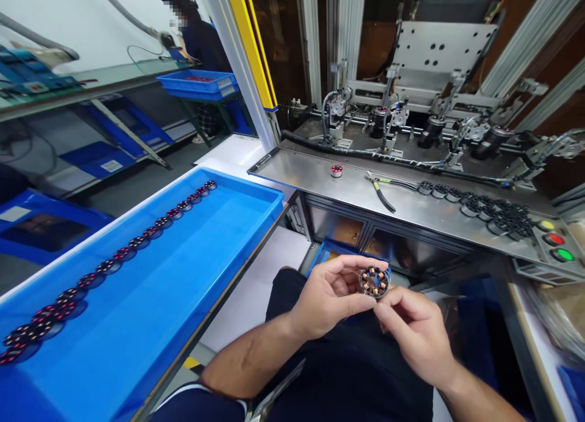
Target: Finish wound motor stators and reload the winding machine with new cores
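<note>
My left hand grips a small ring-shaped motor stator with copper windings and a dark frame, its open face turned toward me above my lap. Thumb and fingers clasp it from the left side. At the stator's lower right edge is my right hand, thumb and forefinger pinched together; what lies between those fingertips is too small to make out. A red-wound stator stands on the metal bench ledge. To its right lie cutting pliers with green and black handles, jaws pointing left.
Several dark stators cluster on the ledge's right, near a button box. Behind is a winding machine. A blue tray on my left carries a row of stators. Another person sits farther back, beside a blue bin.
</note>
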`<state>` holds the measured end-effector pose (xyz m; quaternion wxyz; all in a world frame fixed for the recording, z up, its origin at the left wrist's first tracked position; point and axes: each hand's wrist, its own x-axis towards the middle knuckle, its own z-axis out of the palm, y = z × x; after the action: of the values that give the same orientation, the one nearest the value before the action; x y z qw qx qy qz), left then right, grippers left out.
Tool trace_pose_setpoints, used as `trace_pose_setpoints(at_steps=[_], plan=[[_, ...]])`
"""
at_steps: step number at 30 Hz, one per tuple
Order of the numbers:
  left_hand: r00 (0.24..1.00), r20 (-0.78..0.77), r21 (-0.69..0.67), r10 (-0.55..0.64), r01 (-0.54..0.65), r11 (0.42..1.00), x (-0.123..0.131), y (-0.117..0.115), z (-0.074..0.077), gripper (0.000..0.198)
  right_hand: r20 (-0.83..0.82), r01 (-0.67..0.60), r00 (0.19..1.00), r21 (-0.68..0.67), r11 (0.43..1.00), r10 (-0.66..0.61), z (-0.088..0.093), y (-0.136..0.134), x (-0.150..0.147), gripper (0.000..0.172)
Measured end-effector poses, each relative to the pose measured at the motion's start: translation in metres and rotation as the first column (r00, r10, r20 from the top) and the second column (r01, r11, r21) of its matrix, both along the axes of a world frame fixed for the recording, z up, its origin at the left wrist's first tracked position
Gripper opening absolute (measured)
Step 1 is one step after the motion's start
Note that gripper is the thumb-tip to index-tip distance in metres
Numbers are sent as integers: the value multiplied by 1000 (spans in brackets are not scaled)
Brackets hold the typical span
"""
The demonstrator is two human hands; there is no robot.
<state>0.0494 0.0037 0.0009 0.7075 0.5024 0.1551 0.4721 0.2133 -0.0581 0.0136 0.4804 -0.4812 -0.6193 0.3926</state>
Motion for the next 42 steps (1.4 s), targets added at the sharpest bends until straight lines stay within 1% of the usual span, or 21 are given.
trace_pose_setpoints(at_steps=[3,5,7,9,11,13,15,17,18,20,22,23,26,28,29,32,34,36,39,41,42], plan=[[994,-52,92,93,-88,992,3,-3,-1,48,38,-1,999,80,997,-2,-6,-1,1,21],[965,-97,303,244,-205,931,3,-4,-1,46,26,2,1000,134,991,-6,-10,-3,4,12],[911,-100,567,400,-278,775,2,-4,1,49,-21,26,1000,170,985,-22,-12,-5,7,6],[865,-73,742,496,-285,607,-1,-4,3,56,-76,44,997,169,985,-31,-12,-6,6,11],[849,-49,799,526,-282,530,-2,-4,4,60,-115,63,992,158,986,-45,-11,-6,2,9],[864,-40,767,502,-296,570,-3,-5,3,59,-150,108,985,161,981,-84,-10,-6,-4,9],[905,-56,633,422,-295,716,-3,-6,0,54,-181,165,975,176,971,-132,-11,-6,-9,13],[954,-81,421,289,-230,877,-2,-7,-2,47,-205,198,965,181,963,-160,-14,-6,-13,13],[972,-82,323,220,-183,929,-1,-7,-2,45,-210,203,964,182,962,-163,-15,-6,-14,14],[986,-71,218,149,-130,967,0,-7,-2,44,-211,199,964,185,962,-159,-16,-7,-16,14],[977,-67,253,201,-179,951,1,-7,-1,44,-225,195,963,190,962,-151,-16,-7,-17,10],[964,-71,321,258,-223,921,2,-7,0,43,-237,190,961,186,964,-144,-15,-7,-17,6],[905,-55,584,421,-313,749,2,-7,2,46,-272,160,955,142,977,-117,-13,-8,-19,6],[885,-40,659,465,-326,677,1,-7,2,49,-304,171,943,99,980,-134,-15,-8,-22,9],[882,-41,656,470,-331,678,1,-7,1,48,-330,194,930,73,978,-160,-18,-8,-24,13],[891,-59,581,450,-336,741,0,-7,-1,44,-395,250,886,-32,968,-242,-27,-8,-30,20],[890,-63,560,452,-343,754,0,-7,-2,45,-407,255,878,-50,966,-252,-31,-8,-31,18],[876,-69,590,477,-350,728,0,-6,-1,45,-395,261,888,14,965,-235,-31,-6,-30,7],[859,-64,672,509,-340,658,0,-4,1,45,-319,294,919,162,942,-232,-24,-4,-26,18],[859,-55,694,509,-334,638,1,-4,1,47,-307,316,915,148,937,-261,-20,-1,-24,5],[861,-54,689,506,-334,643,2,-5,1,48,-332,322,903,104,941,-272,-20,0,-23,8]])
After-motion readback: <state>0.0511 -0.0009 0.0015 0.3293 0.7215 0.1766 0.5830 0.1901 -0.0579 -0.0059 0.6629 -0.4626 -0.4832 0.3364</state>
